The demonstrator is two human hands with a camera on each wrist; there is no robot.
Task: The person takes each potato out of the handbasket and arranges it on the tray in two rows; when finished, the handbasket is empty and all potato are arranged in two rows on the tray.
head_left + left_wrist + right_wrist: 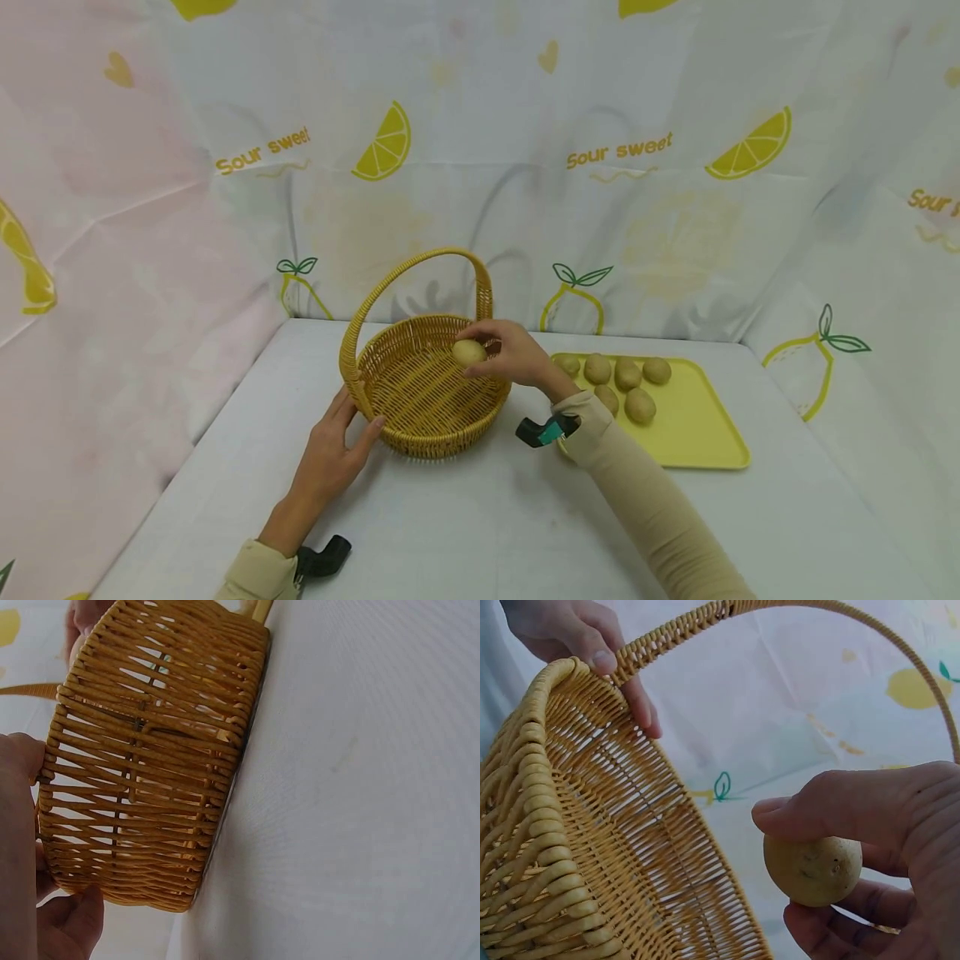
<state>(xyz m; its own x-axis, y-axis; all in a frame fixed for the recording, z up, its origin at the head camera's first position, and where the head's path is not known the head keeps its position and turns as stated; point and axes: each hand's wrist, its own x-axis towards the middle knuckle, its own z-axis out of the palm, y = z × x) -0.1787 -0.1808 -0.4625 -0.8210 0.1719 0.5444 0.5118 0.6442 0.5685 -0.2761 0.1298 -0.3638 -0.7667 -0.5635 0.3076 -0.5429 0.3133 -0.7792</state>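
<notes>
A round wicker basket [429, 442] with a tall arched handle stands on the table; its inside shows only bare weave in the head view. My left hand [327, 458] grips its near left rim beside the handle's foot, thumb over the edge and fingers outside. Between the thumb and fingers of my right hand [512, 354] is a potato [468, 352], held above the right part of the basket. The right wrist view shows this potato [812, 871] from the side, apart from the wicker, with small dark marks on its skin.
To the right lies a yellow tray [701, 425] with several potatoes [640, 406] grouped on its left half, partly behind my right wrist. The white tabletop [465, 533] meets a lemon-printed cloth [480, 200] hanging at the back and sides.
</notes>
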